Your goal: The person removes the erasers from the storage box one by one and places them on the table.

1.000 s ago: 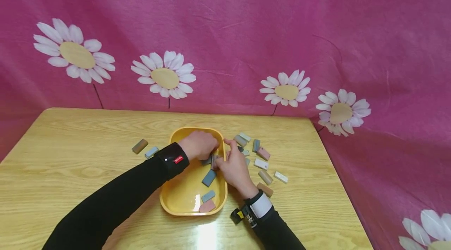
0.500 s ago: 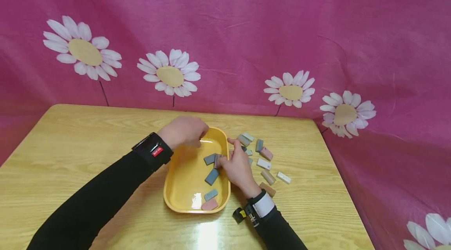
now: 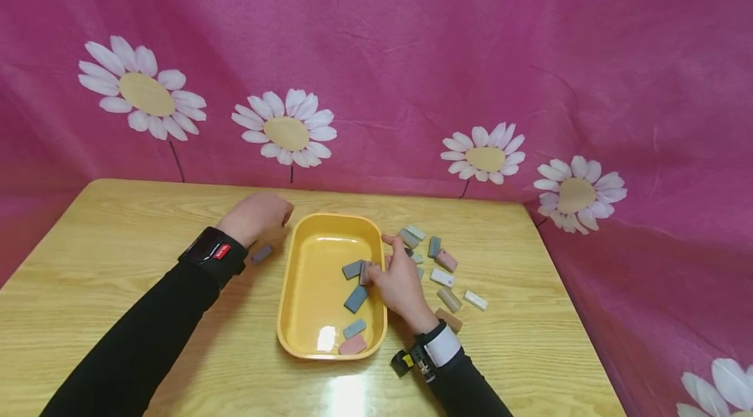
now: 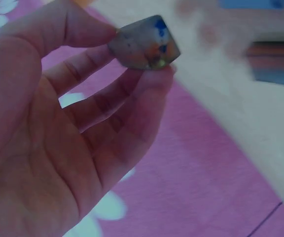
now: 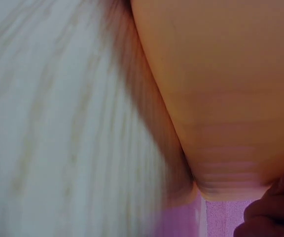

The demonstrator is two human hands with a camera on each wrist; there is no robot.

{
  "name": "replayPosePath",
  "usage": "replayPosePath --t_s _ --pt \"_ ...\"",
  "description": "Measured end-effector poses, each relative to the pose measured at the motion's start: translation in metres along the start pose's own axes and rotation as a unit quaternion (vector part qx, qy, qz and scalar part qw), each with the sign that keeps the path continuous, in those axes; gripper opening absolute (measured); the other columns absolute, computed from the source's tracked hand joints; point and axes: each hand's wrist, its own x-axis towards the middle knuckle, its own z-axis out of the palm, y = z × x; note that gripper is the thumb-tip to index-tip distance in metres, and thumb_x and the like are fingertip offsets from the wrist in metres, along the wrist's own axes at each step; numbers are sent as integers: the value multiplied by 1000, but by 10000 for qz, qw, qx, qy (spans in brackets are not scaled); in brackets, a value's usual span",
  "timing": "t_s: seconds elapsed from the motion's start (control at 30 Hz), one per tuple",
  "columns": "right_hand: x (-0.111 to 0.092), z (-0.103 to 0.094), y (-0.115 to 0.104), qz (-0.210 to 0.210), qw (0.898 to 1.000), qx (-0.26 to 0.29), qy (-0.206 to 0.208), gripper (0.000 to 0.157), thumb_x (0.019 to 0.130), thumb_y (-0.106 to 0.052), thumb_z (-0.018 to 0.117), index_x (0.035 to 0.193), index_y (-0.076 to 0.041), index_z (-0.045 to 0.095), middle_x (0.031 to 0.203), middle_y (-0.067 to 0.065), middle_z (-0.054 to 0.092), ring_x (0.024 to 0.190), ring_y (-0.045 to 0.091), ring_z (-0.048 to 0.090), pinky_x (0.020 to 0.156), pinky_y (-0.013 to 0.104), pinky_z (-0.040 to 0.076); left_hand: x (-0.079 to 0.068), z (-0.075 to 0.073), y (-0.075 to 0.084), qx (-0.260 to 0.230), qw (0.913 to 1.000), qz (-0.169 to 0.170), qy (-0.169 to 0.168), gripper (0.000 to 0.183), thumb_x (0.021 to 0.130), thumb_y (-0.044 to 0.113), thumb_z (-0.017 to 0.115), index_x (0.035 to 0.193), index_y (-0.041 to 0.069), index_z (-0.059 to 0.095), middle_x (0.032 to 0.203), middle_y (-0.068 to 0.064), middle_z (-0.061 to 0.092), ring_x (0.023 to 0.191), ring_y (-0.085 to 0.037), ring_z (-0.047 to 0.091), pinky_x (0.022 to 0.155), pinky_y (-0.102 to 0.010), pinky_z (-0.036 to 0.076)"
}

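On the bench (image 3: 518, 351) my right hand (image 3: 402, 283) grips the tray (image 3: 308, 302), my left hand (image 3: 257, 216) pinching a probably light, stiff block (image 4: 143, 45) by its edges.

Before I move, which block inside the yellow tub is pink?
The pink block at the near end of the tub; the other blocks inside look grey, blue-grey or brownish. Another pink block lies outside, on the table.

Blue-flecked block (image 4: 144, 45) between left fingers (image 4: 141, 111)
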Motion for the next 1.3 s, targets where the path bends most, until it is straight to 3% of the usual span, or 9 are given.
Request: replayPosePath --t_s 0.23,0.37,0.5,0.6,0.7,0.83,1.03,1.3 --pt "-3 3 0 39 9997 232 -109 63 75 -11 58 135 -11 36 71 0 62 55 12 57 48 30 47 6 22 -14 4 9995 202 260 11 77 10 60 73 12 50 69 -2 50 66 -19 48 61 -34 39" --pt "-3 4 1 41 9997 222 -105 64 75 -12 58 135 -12 36 71 0 63 56 12 58 48 29 47 8 26 -16 -118 9997 98 215 13 69 5 60 73 11 49 69 -3 49 66 -20 48 59 -33 39" --pt "-1 2 1 91 9997 179 -133 64 76 -14 58 136 -14 35 71 1 62 56 13 58 48 29 48 10 22 -14 -172 9998 -43 126 12 76 6 58 88 5 54 76 -6 53 71 -21 51 63 -35 43" --pt "0 1 2 94 9998 127 -130 64 76 -15 58 136 -14 35 70 1 61 56 13 58 48 29 48 12 16 -8 -103 9992 36 392 21 83 11 56 103 3 55 91 -9 58 83 -23 54 72 -38 45" --pt "0 -1 2 82 9999 93 -104 64 76 -15 58 136 -14 35 70 1 61 55 13 57 48 29 47 14 6 5 -69 9965 226 798 28 83 13 56 109 5 57 105 -9 58 90 -24 55 77 -39 45" --pt "0 -3 2 107 9999 90 -88 64 76 -14 58 136 -14 35 70 0 62 55 13 57 47 29 47 18 -5 30 -29 9931 565 1023 28 80 12 55 108 8 59 102 -7 58 85 -23 55 74 -37 45" --pt "1 -2 1 81 9999 -5 -109 63 77 -14 60 135 -12 36 69 0 61 54 13 56 47 29 46 29 -6 70 -68 9941 941 528 24 80 16 59 104 11 60 92 -2 59 78 -18 52 73 -32 44" --pt "1 -1 -4 69 9997 -224 -83 63 76 -17 59 134 -12 37 65 0 57 51 13 52 46 27 42 41 11 110 215 9927 1142 -321 25 78 28 63 101 18 62 86 5 58 72 -12 49 64 -29 40"
